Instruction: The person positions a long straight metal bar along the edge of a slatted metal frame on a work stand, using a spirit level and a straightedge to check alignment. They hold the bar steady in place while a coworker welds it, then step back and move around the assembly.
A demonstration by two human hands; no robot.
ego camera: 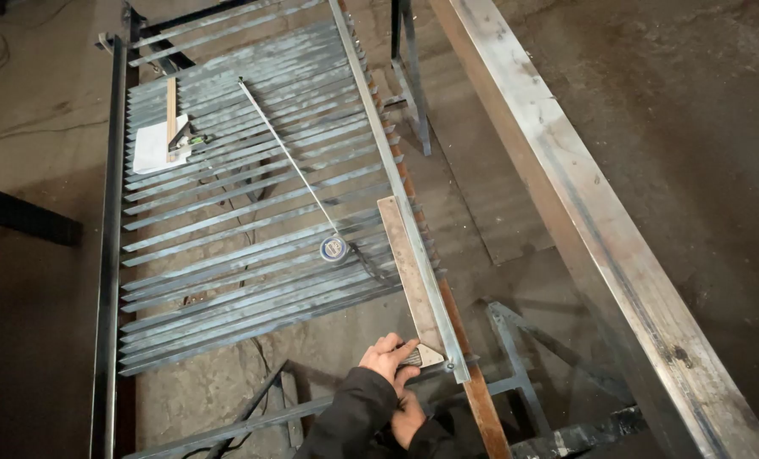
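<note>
My left hand [388, 357] lies with curled fingers on the pointed near end of a pale flat strip [403, 255], pressing a small dark piece there. The strip lies along a long grey angle bar [388, 144] at the right edge of a slatted steel panel [226, 255]. My right hand [407, 418] sits just below it, half hidden by the black sleeve and a cross bar. What the right hand holds cannot be seen. A round tape measure [333, 248] rests on the slats with its blade stretched toward the far left.
A heavy steel beam [600, 229] runs diagonally on the right. A rusty bar [484, 408] lies under the angle bar. Steel trestles [413, 93] carry the panel. A white pad [152, 146] and a wooden-handled square [172, 115] lie on the far slats. Bare concrete floor lies below.
</note>
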